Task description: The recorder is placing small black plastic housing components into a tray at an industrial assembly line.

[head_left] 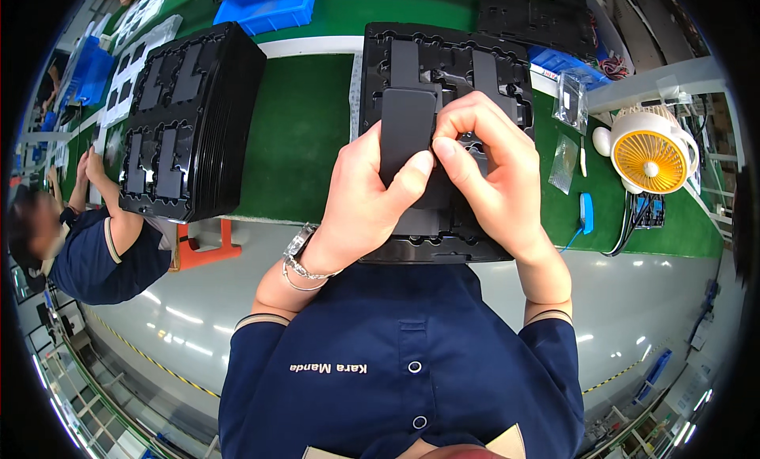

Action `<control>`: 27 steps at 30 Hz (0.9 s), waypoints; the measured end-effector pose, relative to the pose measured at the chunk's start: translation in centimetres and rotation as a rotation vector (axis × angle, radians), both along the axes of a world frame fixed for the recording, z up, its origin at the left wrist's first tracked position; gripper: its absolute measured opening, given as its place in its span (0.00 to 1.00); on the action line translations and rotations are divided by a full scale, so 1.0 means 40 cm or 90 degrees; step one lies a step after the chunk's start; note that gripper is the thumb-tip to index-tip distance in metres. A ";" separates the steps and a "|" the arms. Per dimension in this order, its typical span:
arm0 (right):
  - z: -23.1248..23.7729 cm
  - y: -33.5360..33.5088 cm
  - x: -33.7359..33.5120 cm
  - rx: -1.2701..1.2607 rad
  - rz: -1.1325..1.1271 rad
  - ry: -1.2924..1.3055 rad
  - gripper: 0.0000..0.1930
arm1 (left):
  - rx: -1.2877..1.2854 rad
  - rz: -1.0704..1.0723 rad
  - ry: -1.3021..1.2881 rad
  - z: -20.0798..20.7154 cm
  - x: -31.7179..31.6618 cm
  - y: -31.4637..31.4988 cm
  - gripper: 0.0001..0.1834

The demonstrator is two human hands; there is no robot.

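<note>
A flat black rectangular piece (408,122) with rounded corners is held upright in my left hand (362,182), the thumb lying across its lower right part. My right hand (499,174) is closed in a pinch at the piece's right edge, its thumb and forefinger close to my left thumb tip. Whatever those fingertips grip is too small or hidden to make out. Below both hands lies a black moulded tray (447,38) with shaped pockets, several of them filled with similar dark pieces. My hands cover much of its middle.
On the left stands a tall stack of black trays (229,118). A blue bin (265,7) sits at the back. To the right are a yellow-and-white fan (651,162), clear plastic bags (564,164) and a blue tool (586,212). A co-worker (99,245) sits at far left.
</note>
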State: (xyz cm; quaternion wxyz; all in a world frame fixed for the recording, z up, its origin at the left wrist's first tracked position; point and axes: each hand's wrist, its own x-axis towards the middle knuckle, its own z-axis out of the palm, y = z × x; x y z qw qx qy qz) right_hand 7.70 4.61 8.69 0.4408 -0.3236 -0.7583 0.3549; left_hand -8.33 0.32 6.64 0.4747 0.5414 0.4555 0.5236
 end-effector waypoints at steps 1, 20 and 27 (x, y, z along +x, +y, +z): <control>0.001 -0.001 -0.001 0.043 -0.010 -0.020 0.03 | 0.007 0.003 0.046 0.003 -0.002 0.000 0.11; 0.004 -0.016 0.004 -0.192 0.028 0.093 0.06 | 0.026 0.001 -0.053 -0.010 0.022 -0.011 0.12; -0.011 0.006 0.008 -0.136 0.005 0.156 0.11 | -0.146 -0.100 -0.189 0.008 0.010 -0.011 0.16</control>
